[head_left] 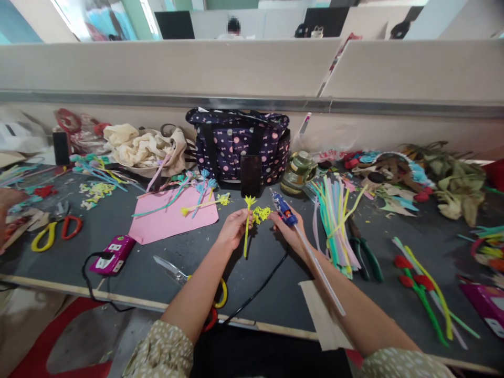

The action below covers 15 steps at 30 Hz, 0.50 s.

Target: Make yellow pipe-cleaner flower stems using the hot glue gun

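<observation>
In my left hand (233, 229) a yellow pipe-cleaner flower (247, 226) is pinched upright by its stem, petals at the top. My right hand (288, 230) grips a blue glue gun (283, 207), its nozzle pointing up and away from me. A long clear glue stick (321, 270) sticks out of its back, lying over my right forearm. Between the hands, on the dark table, is a small pile of yellow pieces (261, 214). The glue gun's nozzle is apart from the flower.
Behind stand a dark patterned bag (244, 142), a phone (251, 176) and a green bottle (298, 173). Pink paper (173, 218) and scissors (171, 269) lie left; pipe cleaners (336, 231) and pliers (366, 252) lie right. A black cord (258, 286) crosses the front. Another person's hand (11, 202) shows at far left.
</observation>
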{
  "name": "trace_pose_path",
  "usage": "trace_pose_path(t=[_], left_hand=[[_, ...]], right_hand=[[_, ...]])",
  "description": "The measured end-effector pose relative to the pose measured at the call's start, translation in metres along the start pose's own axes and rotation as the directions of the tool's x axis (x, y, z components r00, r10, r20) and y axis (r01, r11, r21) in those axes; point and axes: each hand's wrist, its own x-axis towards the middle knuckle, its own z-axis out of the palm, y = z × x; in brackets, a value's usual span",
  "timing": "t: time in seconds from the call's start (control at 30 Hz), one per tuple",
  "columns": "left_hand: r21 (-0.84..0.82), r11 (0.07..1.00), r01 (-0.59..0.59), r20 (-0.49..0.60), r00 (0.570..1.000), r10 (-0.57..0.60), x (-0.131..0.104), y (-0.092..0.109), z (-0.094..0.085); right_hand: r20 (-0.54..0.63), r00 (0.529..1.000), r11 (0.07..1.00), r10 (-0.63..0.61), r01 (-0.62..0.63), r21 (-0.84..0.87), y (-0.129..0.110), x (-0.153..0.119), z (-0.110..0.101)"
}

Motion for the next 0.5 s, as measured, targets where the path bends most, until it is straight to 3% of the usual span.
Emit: trace_pose_path(t=[0.5], left_hand=[[-0.014,1.000,0.028,-0.028,0.999,-0.029,-0.0013,0.0024,0.0010]], right_hand=[[0.007,0.998,0.998,0.068,-0.068,-0.009,0.0058,0.0041,-0.0006]])
